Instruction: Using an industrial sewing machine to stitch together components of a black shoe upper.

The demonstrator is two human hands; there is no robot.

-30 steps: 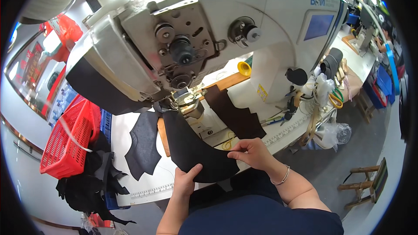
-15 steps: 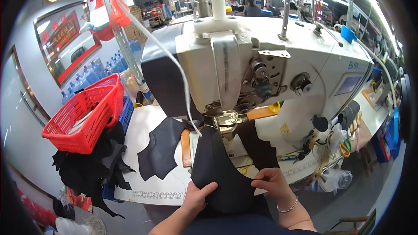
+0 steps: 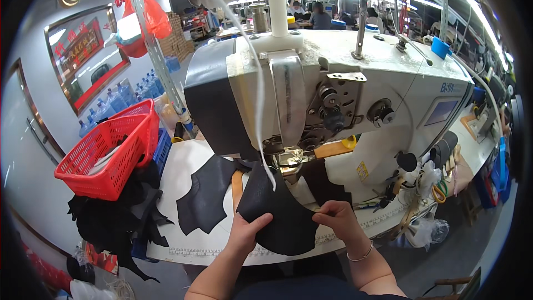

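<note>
A black leather piece (image 3: 283, 219) with a rounded lower edge lies in front of me, its narrow far end reaching under the head of a white sewing machine (image 3: 222, 94). My left hand (image 3: 249, 232) grips its left edge, thumb on top and fingers hidden beneath. At its right edge, my right hand (image 3: 337, 218) pinches the leather between thumb and fingertips. The metal presser area (image 3: 290, 158) stands just beyond the piece; the needle cannot be made out. A white cord (image 3: 259, 105) hangs down in front of the machine, its end over the leather.
Another black leather piece (image 3: 206, 191) lies left on the white table, and a dark piece (image 3: 325, 183) right of the presser. A red basket (image 3: 102, 161) stands at the left above hanging black scraps (image 3: 111, 216). Scissors (image 3: 438, 193) and plastic bags (image 3: 427, 230) sit at the right.
Both hands and the held leather have moved slightly forward, toward the machine. The leather's near edge now sits farther from me, showing more of the table's ruler strip. The white cord's end has shifted right.
</note>
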